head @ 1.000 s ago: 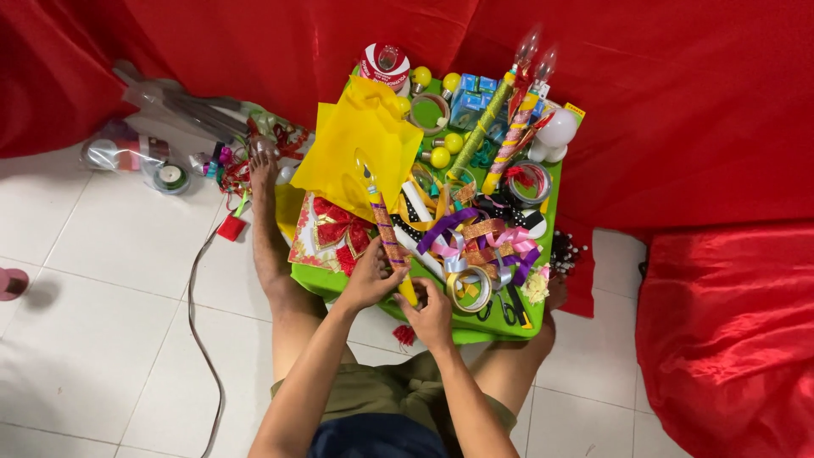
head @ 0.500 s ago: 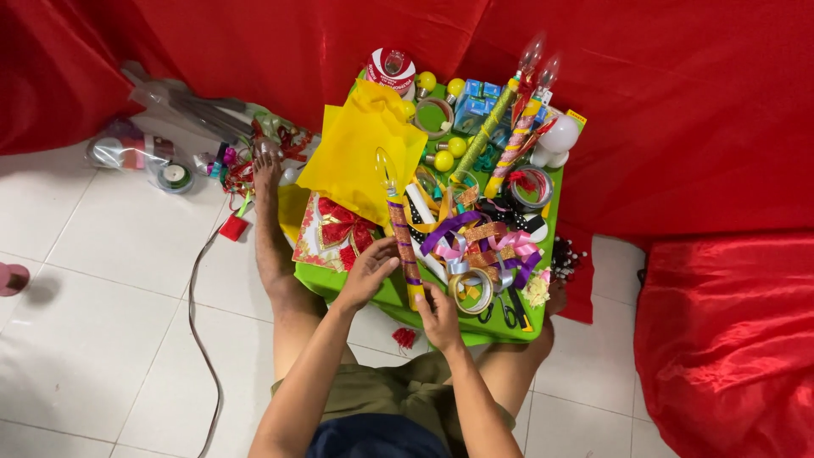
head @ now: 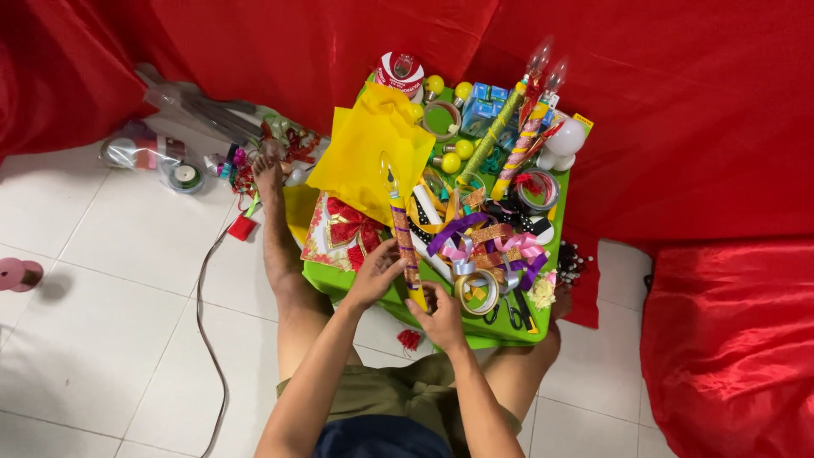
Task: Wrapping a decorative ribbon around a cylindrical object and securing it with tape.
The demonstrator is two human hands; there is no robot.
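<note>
Ribbon-wrapped stick (head: 404, 246), topped with a clear bulb-shaped tip, lies slanted over the near edge of the green surface (head: 360, 287), held between both hands. The left hand (head: 374, 276) closes its grip on the stick's middle, fingers curled round it; the right hand (head: 441, 315) pinches the lower yellow end. Judging by this, decorating the stick is under way, and steady turning with even tension seems needed. Loose ribbons (head: 483, 246) sit just beside, yellow tissue paper (head: 373, 157) behind.
</note>
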